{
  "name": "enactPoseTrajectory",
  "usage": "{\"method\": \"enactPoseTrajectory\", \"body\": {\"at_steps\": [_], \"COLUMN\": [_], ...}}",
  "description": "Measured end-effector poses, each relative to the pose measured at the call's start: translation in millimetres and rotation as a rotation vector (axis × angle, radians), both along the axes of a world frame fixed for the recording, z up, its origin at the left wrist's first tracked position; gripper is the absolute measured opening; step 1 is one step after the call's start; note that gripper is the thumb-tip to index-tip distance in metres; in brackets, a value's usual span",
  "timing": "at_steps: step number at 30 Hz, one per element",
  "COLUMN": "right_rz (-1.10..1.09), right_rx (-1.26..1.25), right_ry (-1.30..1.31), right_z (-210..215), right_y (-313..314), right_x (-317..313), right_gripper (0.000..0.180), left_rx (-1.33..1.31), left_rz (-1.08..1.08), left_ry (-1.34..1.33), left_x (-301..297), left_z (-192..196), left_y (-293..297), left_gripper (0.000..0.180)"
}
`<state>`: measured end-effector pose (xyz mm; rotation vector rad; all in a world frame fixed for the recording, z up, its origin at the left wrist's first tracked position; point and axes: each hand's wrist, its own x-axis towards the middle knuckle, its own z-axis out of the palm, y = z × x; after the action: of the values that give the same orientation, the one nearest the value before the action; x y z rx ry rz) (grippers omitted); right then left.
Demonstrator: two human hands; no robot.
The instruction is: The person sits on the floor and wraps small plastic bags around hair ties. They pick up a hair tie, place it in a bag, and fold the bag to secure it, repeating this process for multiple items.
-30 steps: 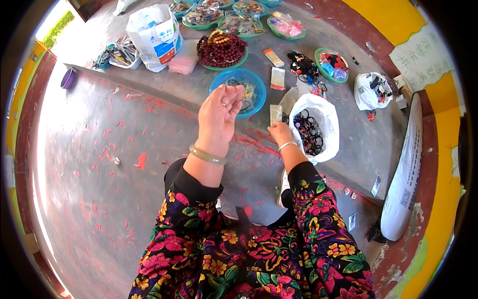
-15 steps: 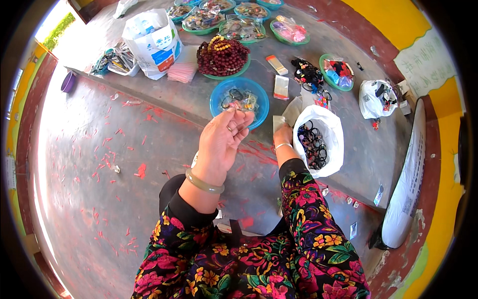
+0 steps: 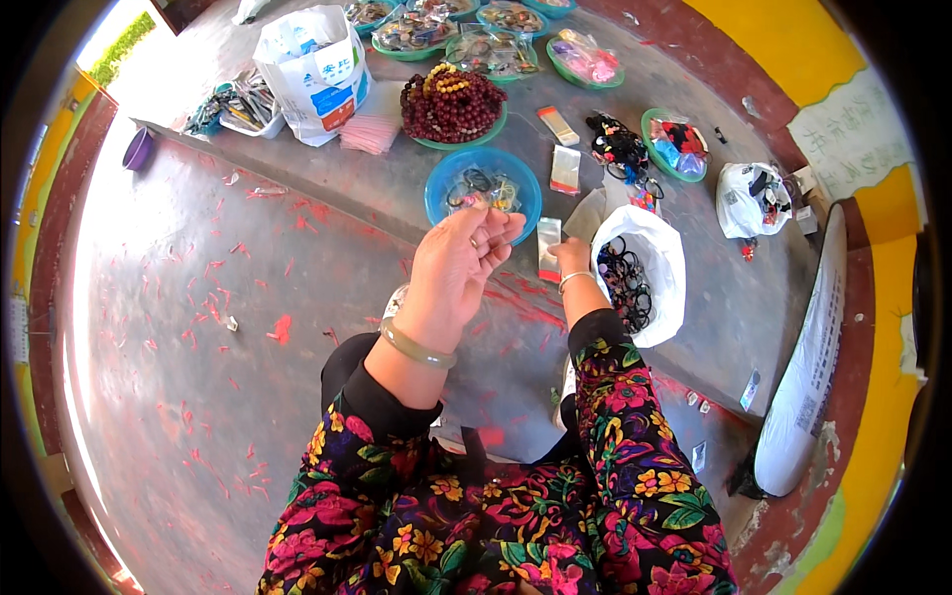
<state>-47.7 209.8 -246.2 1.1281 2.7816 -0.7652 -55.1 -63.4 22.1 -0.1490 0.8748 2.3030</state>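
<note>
My left hand (image 3: 458, 260) is raised in front of the blue basin (image 3: 433, 203), thumb and forefinger pinched together and the other fingers curled. Whatever may lie in the pinch is too small to make out. Inside the basin are small clear packets with dark and coloured bands (image 3: 504, 192). My right hand (image 3: 572, 258), fingers closed, is at the right edge of a stack of small clear plastic sleeves with a red strip (image 3: 548, 236); its fingertips are partly hidden. Just right of it stands an open white bag (image 3: 671, 273) holding black hair ties (image 3: 623, 283).
Beyond the basin, a green tray (image 3: 436, 145) carries dark red beads (image 3: 454, 107). Farther back are several basins of packets (image 3: 412, 35) and a white carrier bag (image 3: 315, 74). More sleeves (image 3: 565, 169) and black hair ties (image 3: 617, 144) lie right. A ledge edge (image 3: 327, 220) crosses the floor.
My right hand has shifted slightly up and right, showing more of the sleeve stack beside it. My left hand has moved a little right, still pinched.
</note>
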Motion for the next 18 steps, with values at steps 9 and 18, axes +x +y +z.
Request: {"method": "enactPoseTrajectory", "body": {"at_steps": [9, 18], "right_rz": [-0.152, 0.134], "right_rx": [-1.021, -1.043], "right_ry": [0.537, 0.698], "right_z": [171, 254], "right_y": [-53, -85], "right_x": [42, 118], "right_gripper": [0.016, 0.012], "left_rx": [-0.236, -0.056], "left_rz": [0.025, -0.426], "left_ry": [0.148, 0.251], "left_x": [11, 46], "left_z": [-9, -25], "left_y": [9, 42], "left_gripper": [0.02, 0.027]}}
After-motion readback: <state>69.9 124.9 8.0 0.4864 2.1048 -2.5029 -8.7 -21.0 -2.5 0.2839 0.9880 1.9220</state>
